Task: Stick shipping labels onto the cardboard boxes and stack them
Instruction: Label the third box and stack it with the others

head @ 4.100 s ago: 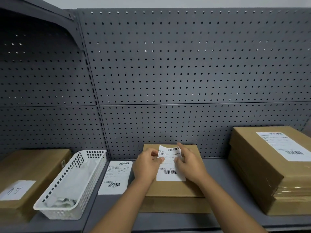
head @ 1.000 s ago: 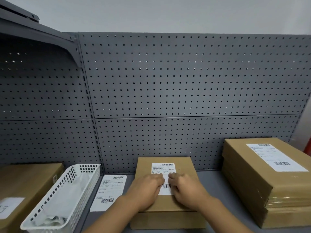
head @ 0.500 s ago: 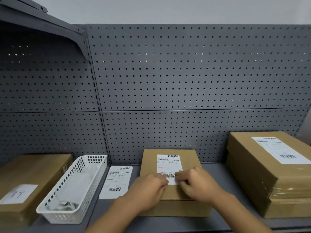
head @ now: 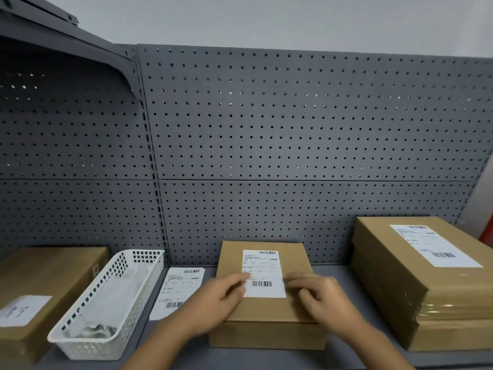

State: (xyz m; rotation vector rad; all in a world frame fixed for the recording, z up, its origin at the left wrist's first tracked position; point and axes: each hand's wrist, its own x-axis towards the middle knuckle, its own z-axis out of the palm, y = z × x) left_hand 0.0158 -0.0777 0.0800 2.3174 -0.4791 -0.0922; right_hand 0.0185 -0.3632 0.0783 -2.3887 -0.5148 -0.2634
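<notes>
A flat cardboard box [head: 266,308] lies in the middle of the grey shelf, with a white shipping label [head: 263,273] lying flat on its top. My left hand [head: 218,297] rests on the box at the label's left edge, fingertips touching it. My right hand [head: 320,297] rests on the box just right of the label, fingers loosely bent. Neither hand holds anything. To the right stands a stack of cardboard boxes [head: 426,295] whose top box carries a label [head: 433,245].
Loose label sheets [head: 178,289] lie on the shelf left of the middle box. A white plastic basket [head: 112,303] stands further left, then another cardboard box [head: 45,284] with a handwritten note. A grey pegboard wall [head: 293,142] closes the back.
The label was held above the box, then laid on it and pressed. My hands have since slid apart from the label's lower middle to its left and right sides.
</notes>
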